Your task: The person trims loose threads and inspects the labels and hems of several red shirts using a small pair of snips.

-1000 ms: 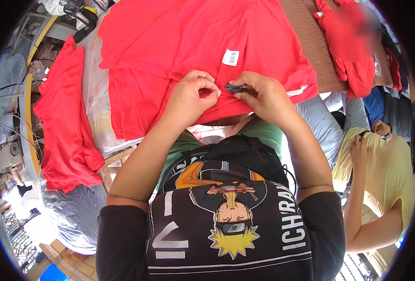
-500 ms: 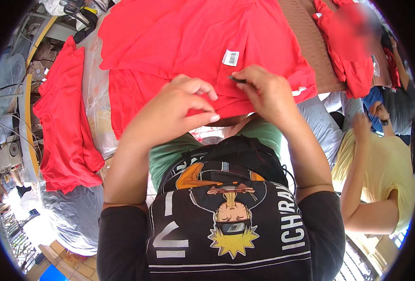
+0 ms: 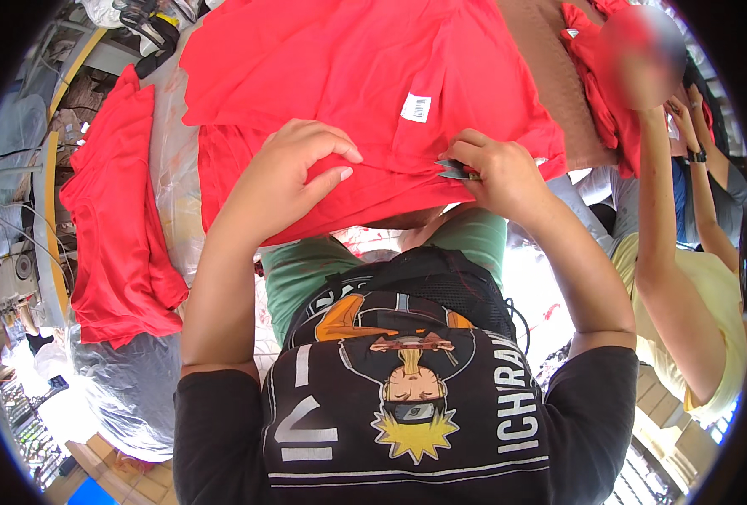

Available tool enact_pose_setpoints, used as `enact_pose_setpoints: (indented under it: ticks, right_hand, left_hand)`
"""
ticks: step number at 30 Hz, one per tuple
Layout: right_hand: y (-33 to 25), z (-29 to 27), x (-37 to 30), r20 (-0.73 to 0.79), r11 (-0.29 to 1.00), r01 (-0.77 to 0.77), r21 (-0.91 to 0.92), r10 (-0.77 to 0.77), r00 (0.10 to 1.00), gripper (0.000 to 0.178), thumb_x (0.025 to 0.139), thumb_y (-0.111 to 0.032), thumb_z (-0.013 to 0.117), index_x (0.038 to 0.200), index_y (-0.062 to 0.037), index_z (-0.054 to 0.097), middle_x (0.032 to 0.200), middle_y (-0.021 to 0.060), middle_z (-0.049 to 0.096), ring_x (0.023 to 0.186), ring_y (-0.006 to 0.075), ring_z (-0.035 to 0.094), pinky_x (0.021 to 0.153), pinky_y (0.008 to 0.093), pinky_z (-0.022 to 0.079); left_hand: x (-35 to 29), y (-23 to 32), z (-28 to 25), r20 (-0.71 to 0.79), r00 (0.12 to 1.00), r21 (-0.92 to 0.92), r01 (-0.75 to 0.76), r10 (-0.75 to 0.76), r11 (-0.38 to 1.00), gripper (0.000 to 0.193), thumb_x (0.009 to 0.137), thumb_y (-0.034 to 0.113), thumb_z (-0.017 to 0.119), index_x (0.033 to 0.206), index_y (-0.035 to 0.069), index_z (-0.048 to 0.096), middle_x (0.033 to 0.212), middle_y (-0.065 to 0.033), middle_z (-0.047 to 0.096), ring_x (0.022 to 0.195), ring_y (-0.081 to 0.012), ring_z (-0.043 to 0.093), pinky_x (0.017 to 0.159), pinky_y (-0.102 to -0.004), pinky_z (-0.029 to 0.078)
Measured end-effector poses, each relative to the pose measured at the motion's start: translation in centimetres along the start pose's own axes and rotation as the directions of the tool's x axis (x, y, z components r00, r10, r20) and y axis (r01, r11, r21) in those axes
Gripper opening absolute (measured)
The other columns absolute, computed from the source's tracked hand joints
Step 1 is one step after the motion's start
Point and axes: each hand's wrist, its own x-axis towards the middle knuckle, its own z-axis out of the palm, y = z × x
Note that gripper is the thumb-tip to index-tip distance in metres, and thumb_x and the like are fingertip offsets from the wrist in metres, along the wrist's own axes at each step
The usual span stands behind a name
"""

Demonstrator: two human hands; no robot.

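Left hand (image 3: 293, 166) farther from snips (image 3: 458, 172)

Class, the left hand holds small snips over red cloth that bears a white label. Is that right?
Wrong side: the head view shows the right hand holding small snips over red cloth that bears a white label.
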Motion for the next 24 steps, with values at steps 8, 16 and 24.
enact_pose_setpoints:
  ticks: [8, 16, 24]
  right_hand:
    - [0.8, -1.2, 0.6, -0.083, 0.965, -0.035, 0.260, 0.059, 0.995, 0.018, 0.077, 0.000, 0.063, 0.095, -0.0028, 0.059, 0.079, 0.0120, 0.062, 0.071, 0.0289, 0.063, 0.063, 0.0391, 0.048]
    - [2.6, -0.3, 1.4, -0.073, 0.795, -0.235, 0.560, 0.330, 0.941, 0.019, 0.088, -0.018, 0.066, 0.095, -0.0008, 0.061, 0.073, 0.0095, 0.060, 0.069, 0.0164, 0.056, 0.064, 0.0324, 0.046]
    - [1.7, -0.4, 1.8, -0.358, 0.898, -0.303, 0.318, 0.410, 0.839, 0.037, 0.083, -0.029, 0.073, 0.104, -0.0011, 0.061, 0.081, 0.0154, 0.065, 0.079, 0.0291, 0.065, 0.071, 0.0369, 0.050]
  left_hand:
    - [0.7, -3.5, 3.3, -0.259, 0.966, 0.442, 0.136, -0.019, 0.887, 0.022, 0.085, 0.013, 0.065, 0.106, 0.012, 0.062, 0.119, -0.0015, 0.060, 0.124, -0.0244, 0.046, 0.113, -0.0453, 0.020]
    - [2.3, -3.6, 0.4, -0.233, 0.895, -0.095, 0.367, -0.379, 0.925, 0.022, 0.092, 0.026, 0.062, 0.099, 0.005, 0.062, 0.091, -0.0138, 0.065, 0.088, -0.0289, 0.063, 0.095, -0.0449, 0.042]
    - [3.6, -1.8, 2.2, -0.471, 0.882, 0.193, 0.082, 0.018, 0.978, 0.019, 0.086, 0.015, 0.068, 0.103, 0.007, 0.065, 0.106, -0.0095, 0.063, 0.096, -0.0262, 0.063, 0.082, -0.0344, 0.050]
